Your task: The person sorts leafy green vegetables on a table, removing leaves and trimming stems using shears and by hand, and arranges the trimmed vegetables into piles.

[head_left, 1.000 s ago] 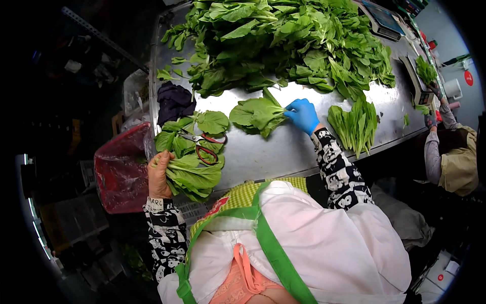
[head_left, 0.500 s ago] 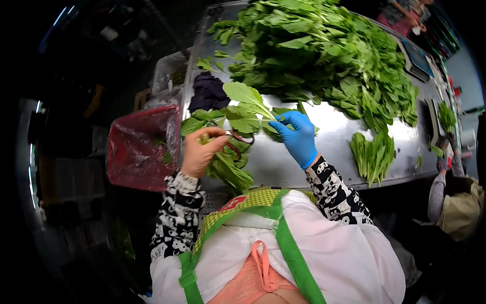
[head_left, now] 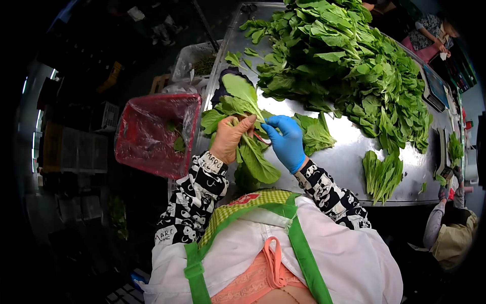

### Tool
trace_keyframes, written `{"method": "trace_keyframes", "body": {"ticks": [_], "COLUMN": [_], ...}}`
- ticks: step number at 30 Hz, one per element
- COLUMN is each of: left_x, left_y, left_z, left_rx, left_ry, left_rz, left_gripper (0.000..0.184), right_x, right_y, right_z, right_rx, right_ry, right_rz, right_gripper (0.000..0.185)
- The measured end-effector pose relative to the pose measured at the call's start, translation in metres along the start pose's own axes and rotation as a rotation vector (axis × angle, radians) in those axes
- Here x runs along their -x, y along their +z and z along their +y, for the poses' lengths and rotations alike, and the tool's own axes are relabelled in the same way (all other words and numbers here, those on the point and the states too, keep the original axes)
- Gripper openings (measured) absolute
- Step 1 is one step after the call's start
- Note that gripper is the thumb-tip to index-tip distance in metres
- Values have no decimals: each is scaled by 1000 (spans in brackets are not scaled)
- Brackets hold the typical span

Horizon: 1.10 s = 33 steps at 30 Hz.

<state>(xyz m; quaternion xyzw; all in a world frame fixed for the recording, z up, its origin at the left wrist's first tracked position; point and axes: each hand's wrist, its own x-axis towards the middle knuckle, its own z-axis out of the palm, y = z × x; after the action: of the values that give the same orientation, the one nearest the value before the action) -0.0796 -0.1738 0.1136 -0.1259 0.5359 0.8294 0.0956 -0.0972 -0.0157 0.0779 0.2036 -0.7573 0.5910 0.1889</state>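
Note:
My bare left hand is closed around leafy green stems, with a long leaf hanging below it toward me. Close on its right, my right hand in a blue glove pinches the stem end of a leafy green whose pale-backed leaf points up and away. The two hands almost meet at the stems. Between them, partly hidden, shows a thin red curved handle, perhaps of scissors. Just beyond my right hand, a small bunch of greens lies on the metal table.
A big heap of leafy greens covers the far table. One separate bunch lies near the front edge. A plastic-lined red bin stands left, below a dark cloth. Scales and co-workers are at right.
My left hand has moved right and up to the stems beside my right hand, taking greens along. Small greens behind the glove now show more fully. The whole view has shifted slightly.

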Motion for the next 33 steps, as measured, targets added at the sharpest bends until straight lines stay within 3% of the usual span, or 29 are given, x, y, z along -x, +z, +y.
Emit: {"method": "trace_keyframes", "body": {"ticks": [7,9,16,21,26,27,28,29,33], "left_x": [-3,1,-3,-1,5,5,6,6,0], "left_y": [-3,-2,-12,-8,-3,-4,-1,-2,-6], "left_z": [0,2,0,4,9,8,9,9,-5], "left_rx": [-3,13,13,13,-57,-19,-17,-39,-137], "left_ry": [-33,-39,7,16,65,30,21,55,328], "left_rz": [-68,-78,-53,-14,70,76,117,116,180], "left_gripper": [27,29,28,28,20,18,18,16,13], "right_x": [1,1,1,-2,-6,-12,-9,-12,-13], "right_y": [2,1,5,7,12,9,16,18,36], "right_z": [-2,-5,-1,-5,0,-13,4,0,11], "right_rx": [-20,-182,-225,-340,-190,-281,-157,-121,-182], "right_ry": [-26,214,182,378,190,327,125,93,291], "right_rz": [-35,-142,-165,-200,-186,-222,-179,-149,-162], "right_gripper": [10,10,11,11,14,13,11,10,11]}}
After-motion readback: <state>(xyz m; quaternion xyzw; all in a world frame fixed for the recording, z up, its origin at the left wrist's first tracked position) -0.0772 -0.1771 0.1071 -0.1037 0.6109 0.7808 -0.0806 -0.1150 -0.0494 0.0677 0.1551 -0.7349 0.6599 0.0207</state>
